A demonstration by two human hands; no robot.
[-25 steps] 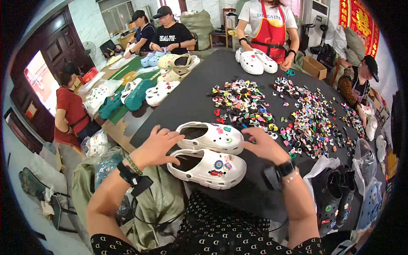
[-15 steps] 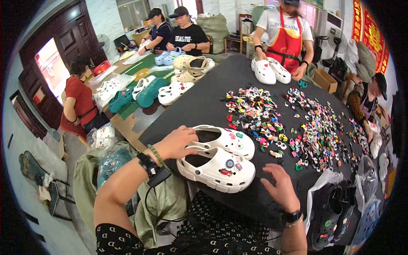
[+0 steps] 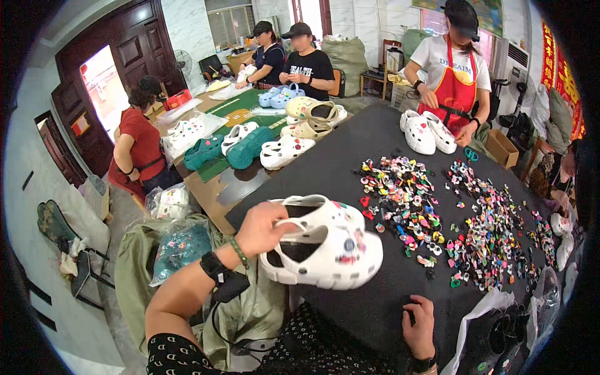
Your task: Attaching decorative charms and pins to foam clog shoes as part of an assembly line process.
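My left hand (image 3: 264, 226) grips a pair of white clogs (image 3: 319, 272) by their heel openings, fingers closed at the upper rims. The near clog carries several colourful charms on its toe, smeared by motion. Behind it, partly covered, is the second white clog (image 3: 347, 215), with a red charm showing. The pair seems raised a little off the black tabletop (image 3: 356, 312). Over the table's near side, apart from the clogs, is my right hand (image 3: 419, 325); its fingers are loosely bent and hold nothing.
Piles of small colourful charms (image 3: 400, 200) cover the table's right half. Opposite, a person in a red apron (image 3: 459, 87) stands by another white pair (image 3: 428, 132). More clogs (image 3: 247, 147) stand on the green-covered table at left. Plastic-wrapped clogs (image 3: 500, 337) lie at lower right.
My left hand has lifted and tilted the clogs, which now overlap more. My right hand has drawn back toward the table's near edge. The whole view has shifted.
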